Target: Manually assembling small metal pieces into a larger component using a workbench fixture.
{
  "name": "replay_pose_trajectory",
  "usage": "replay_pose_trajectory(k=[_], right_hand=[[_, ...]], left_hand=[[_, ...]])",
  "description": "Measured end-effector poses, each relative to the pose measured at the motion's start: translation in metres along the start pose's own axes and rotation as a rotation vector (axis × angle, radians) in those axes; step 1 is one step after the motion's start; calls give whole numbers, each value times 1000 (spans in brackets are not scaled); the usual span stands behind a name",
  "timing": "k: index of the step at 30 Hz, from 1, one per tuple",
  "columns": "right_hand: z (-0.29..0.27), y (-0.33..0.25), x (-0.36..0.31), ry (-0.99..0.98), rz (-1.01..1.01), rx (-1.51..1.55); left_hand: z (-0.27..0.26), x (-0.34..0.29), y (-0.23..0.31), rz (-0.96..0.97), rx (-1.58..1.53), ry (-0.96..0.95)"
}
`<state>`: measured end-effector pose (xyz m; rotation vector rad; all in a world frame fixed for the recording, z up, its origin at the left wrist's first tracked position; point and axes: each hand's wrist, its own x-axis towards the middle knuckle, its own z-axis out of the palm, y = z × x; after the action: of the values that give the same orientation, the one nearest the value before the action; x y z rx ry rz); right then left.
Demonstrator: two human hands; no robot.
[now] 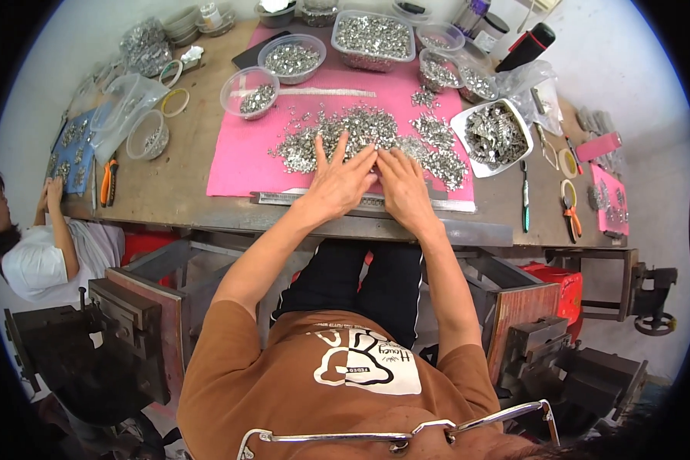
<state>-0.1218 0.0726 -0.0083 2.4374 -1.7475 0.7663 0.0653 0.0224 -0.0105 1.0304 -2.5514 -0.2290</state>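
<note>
A heap of small silvery metal pieces [360, 123] lies loose on a pink mat [234, 161] in front of me. My left hand [337, 180] rests at the near edge of this heap, its fingers spread and touching the pieces. Beside it, my right hand [403, 188] has its fingers stretched toward the heap, with fingertips close to those of my left hand. Whether a single small piece lies under the fingertips is hidden. Smaller piles of the same pieces [445, 165] lie to the right. A long metal bar like a ruler [284, 198] runs along the mat's front edge, below my wrists.
Plastic tubs of metal pieces stand behind the heap, including a rectangular tub [373, 38] and a round bowl [291, 59]. A white square tub [492, 136] sits at the right. Orange-handled pliers [109, 182] lie far left, near a co-worker [42, 249]; another pair [571, 218] lies right.
</note>
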Motion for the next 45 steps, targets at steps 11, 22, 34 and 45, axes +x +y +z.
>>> replay_pose_trajectory(k=[11,22,34,45], right_hand=[[-35,5,-14,2,68,337],[-18,-2,-12,121,182,297],[-11,3,0,67,212,252],[-31,-10,-46,129,174,347]], left_hand=[[-22,-33,-12,-73,-372,184],[-3,-2,-12,-65,-231,247],[-1,3,-8,43,-123,320],[9,-22,43,104,-302,343]])
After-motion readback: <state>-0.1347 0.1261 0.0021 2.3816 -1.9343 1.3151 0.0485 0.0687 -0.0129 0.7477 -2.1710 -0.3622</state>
